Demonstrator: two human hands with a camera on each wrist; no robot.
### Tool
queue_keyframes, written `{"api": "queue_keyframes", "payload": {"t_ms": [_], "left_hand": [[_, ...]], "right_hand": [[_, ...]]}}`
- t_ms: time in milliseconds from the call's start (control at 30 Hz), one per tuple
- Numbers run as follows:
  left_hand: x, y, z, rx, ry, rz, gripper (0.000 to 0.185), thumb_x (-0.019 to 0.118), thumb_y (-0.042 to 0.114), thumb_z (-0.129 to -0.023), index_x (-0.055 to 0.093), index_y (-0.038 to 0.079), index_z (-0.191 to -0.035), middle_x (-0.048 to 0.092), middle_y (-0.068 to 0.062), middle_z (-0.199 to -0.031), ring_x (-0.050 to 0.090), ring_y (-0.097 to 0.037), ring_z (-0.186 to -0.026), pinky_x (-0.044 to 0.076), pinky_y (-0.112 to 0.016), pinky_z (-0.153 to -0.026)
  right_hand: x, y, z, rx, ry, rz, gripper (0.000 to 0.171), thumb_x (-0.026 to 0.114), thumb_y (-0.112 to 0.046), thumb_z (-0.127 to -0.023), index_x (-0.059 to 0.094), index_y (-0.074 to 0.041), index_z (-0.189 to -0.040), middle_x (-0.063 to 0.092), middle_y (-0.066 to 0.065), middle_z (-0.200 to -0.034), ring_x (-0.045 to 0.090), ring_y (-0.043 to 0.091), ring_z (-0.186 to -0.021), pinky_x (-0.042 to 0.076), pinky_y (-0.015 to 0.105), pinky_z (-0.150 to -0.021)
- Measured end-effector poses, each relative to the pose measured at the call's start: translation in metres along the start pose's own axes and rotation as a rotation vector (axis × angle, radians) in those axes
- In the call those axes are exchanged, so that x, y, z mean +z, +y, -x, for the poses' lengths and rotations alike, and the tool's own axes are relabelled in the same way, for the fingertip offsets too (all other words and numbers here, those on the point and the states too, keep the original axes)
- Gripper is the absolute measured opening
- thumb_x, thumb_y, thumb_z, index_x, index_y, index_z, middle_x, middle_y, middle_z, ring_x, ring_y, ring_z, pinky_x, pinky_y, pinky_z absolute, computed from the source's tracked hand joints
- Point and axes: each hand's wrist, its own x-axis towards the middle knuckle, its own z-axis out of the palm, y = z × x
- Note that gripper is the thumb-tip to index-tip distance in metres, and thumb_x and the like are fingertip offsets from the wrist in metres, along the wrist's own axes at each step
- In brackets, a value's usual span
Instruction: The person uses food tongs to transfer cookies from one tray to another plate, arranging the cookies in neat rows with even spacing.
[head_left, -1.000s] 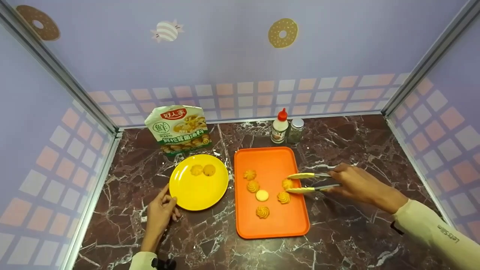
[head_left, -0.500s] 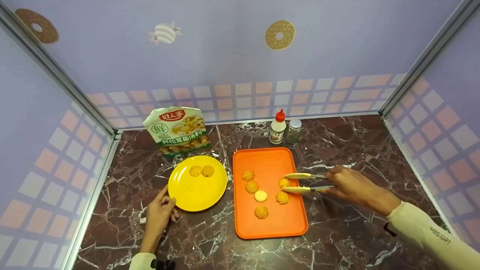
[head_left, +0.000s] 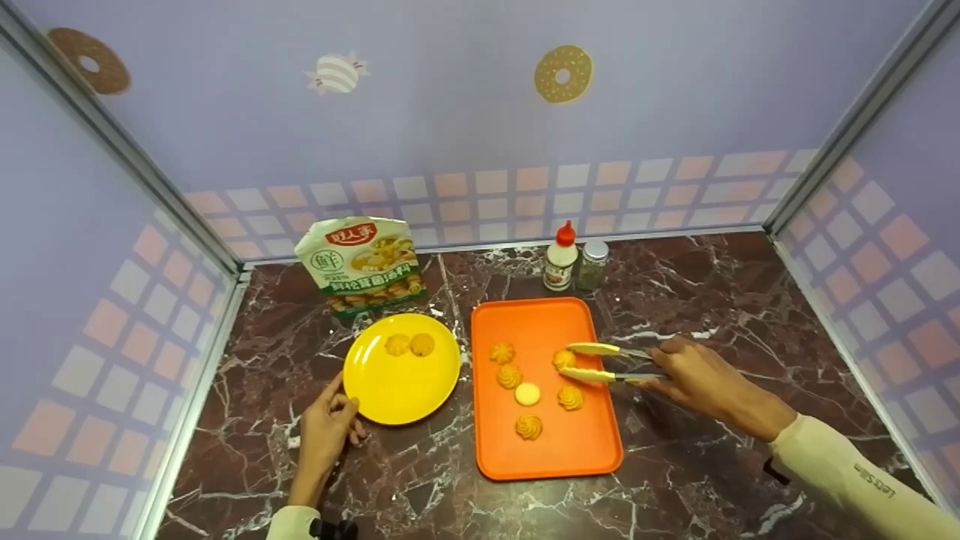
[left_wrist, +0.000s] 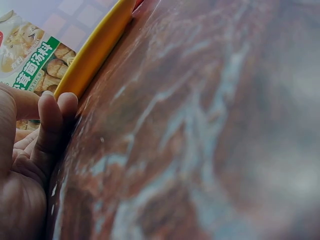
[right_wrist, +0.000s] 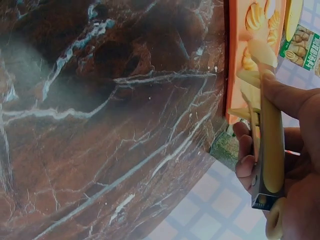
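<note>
My right hand [head_left: 697,379] grips a pair of tongs [head_left: 611,375] with yellow tips, which reach over the right edge of the orange tray [head_left: 547,461]. The tips stand on either side of a swirled cookie [head_left: 563,359]. Another swirled cookie [head_left: 570,397] lies just nearer on the tray. In the right wrist view, the tongs' handle [right_wrist: 272,145] runs between thumb and fingers. My left hand [head_left: 326,427] pinches the lower left rim of the yellow plate [head_left: 401,394]; the left wrist view shows fingertips at the plate's edge [left_wrist: 95,50]. Two round cookies [head_left: 409,345] lie on the plate.
Several more cookies [head_left: 509,376] lie on the tray, one pale and smooth [head_left: 527,394]. A food pouch [head_left: 364,262] stands behind the plate. A red-capped squeeze bottle [head_left: 560,259] and a small glass jar [head_left: 592,266] stand behind the tray. Patterned walls enclose the marbled counter.
The tongs have moved a little left over the tray, and the cookie between their tips has shifted left and away from the nearer cookie. My left hand stays at the plate.
</note>
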Motion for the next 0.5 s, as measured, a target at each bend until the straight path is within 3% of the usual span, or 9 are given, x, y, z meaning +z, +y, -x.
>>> {"api": "queue_keyframes", "payload": {"t_ms": [233, 500], "left_hand": [[0.001, -0.001, 0.001, 0.007, 0.013, 0.015, 0.062, 0.065, -0.003, -0.108, 0.043, -0.005, -0.166, 0.066, -0.023, -0.088, 0.064, -0.02, -0.05, 0.056, -0.029, -0.042], [0.0, -0.002, 0.001, 0.012, -0.011, 0.006, 0.063, 0.067, 0.001, -0.109, 0.042, -0.003, -0.167, 0.066, -0.024, -0.089, 0.065, -0.022, -0.052, 0.057, -0.03, -0.044]], "right_hand": [[0.011, -0.003, -0.006, -0.04, 0.07, 0.009, 0.035, 0.094, -0.023, -0.09, 0.075, -0.001, -0.11, 0.068, 0.009, -0.091, 0.067, 0.026, -0.078, 0.06, 0.045, -0.063], [0.017, -0.007, -0.014, -0.057, 0.115, 0.01, 0.033, 0.095, -0.02, -0.087, 0.074, 0.0, -0.103, 0.064, 0.01, -0.09, 0.064, 0.025, -0.075, 0.057, 0.043, -0.06]]}}
